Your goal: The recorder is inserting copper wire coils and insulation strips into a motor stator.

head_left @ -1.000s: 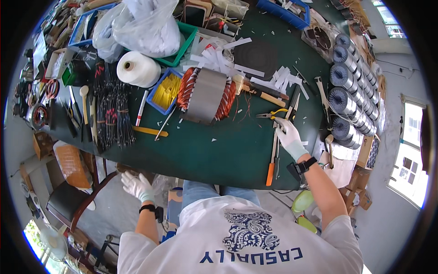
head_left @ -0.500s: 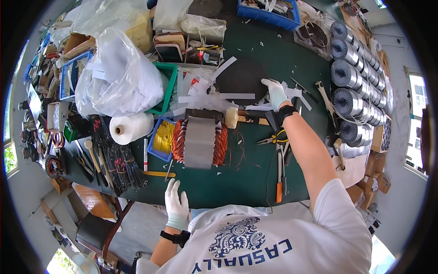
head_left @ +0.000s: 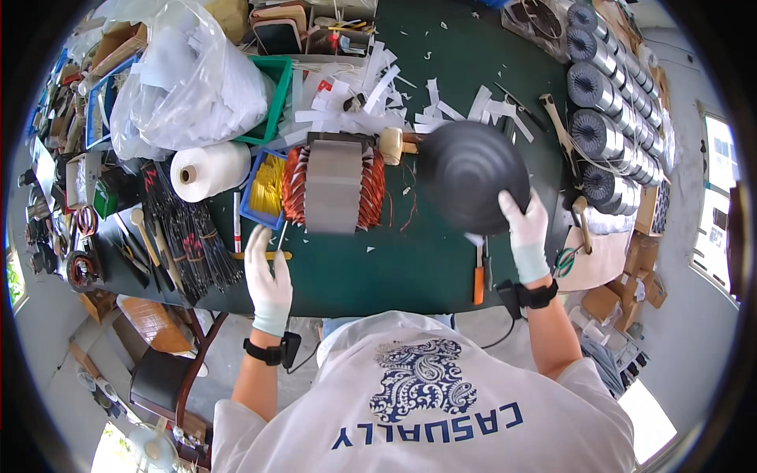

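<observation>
My right hand [head_left: 528, 236], in a white glove, grips the near right rim of a black round disc [head_left: 467, 175] with faint rings. The disc is raised over the bench, its far edge covering part of the mallet's handle. A motor stator [head_left: 334, 185] with a grey metal core and copper windings lies left of the disc. My left hand [head_left: 266, 276], also gloved, has its fingers stretched out over the bench's near edge. Close to its fingertips are a blue tray of yellow sleeves [head_left: 268, 185], a thin metal rod and a yellow stick [head_left: 277, 255].
White paper strips [head_left: 378, 91] lie scattered behind the stator. A mallet [head_left: 391, 146] rests beside it. An orange-handled tool [head_left: 479, 285] lies near the front edge. Several wire spools [head_left: 597, 134] line the right side. At left are a white thread cone [head_left: 209, 172] and black lead bundles [head_left: 189, 236].
My right hand has lifted the black disc off the far bench and brought it nearer, to the right of the stator. My left hand has moved forward and left toward the blue tray.
</observation>
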The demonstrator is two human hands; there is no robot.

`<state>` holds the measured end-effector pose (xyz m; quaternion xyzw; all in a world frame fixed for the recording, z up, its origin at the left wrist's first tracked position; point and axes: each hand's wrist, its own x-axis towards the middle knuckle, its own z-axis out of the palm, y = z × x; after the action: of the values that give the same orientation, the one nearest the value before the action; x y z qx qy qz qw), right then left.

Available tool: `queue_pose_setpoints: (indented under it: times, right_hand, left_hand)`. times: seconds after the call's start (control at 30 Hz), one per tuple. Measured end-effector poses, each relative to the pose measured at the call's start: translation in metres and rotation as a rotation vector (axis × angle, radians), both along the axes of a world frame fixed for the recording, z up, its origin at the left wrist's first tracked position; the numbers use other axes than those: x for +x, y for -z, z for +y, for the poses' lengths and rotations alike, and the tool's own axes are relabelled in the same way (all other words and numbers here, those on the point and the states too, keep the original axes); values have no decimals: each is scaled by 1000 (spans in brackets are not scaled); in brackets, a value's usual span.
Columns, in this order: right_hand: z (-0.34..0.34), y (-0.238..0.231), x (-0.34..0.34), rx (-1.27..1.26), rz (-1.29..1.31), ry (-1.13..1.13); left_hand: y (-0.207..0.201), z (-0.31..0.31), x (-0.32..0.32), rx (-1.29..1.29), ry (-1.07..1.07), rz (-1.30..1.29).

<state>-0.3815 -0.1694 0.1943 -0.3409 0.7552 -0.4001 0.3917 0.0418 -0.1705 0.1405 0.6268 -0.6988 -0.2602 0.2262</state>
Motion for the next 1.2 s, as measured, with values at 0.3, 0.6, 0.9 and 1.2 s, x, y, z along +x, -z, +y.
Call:
queue_pose_setpoints:
  times: [0.3,0.6,0.9,1.2]
  right_hand:
    - [118,106,23,328,-649,291]
    - [130,71,49,261,-990,546]
    - [175,78,1,119,-804,674]
    - [189,68,13,430,-551,248]
  left_hand:
    - [-3,-44,-42,142,-237,488]
    - [38,84,-111,1172,243,600]
    - [4,50,-108,1436,397,542]
    - [-77,-57,-201,949,442,649]
